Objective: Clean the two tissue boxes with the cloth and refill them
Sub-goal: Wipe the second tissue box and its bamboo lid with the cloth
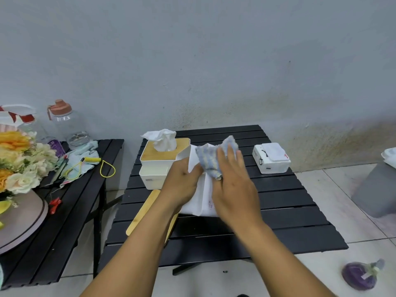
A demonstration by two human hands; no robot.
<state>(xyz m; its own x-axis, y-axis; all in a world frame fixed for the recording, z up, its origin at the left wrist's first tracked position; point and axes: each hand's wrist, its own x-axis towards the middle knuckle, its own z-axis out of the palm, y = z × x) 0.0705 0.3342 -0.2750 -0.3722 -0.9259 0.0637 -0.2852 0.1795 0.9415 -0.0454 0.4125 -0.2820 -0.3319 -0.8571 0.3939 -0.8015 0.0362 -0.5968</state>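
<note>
Your left hand (182, 179) grips the tilted white tissue box (199, 200) over the black counter (289, 200), fingers curled round its edge, while your right hand (233, 189) presses the blue cloth (209, 159) against it with flat fingers, the bamboo-lidded second box (156, 163) just left.

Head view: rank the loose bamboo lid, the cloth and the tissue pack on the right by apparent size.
1. bamboo lid, largest, though nearer the camera and partly behind the left arm.
2-3. cloth and tissue pack look alike; the right hand covers part of the cloth, so no ranking.
</note>
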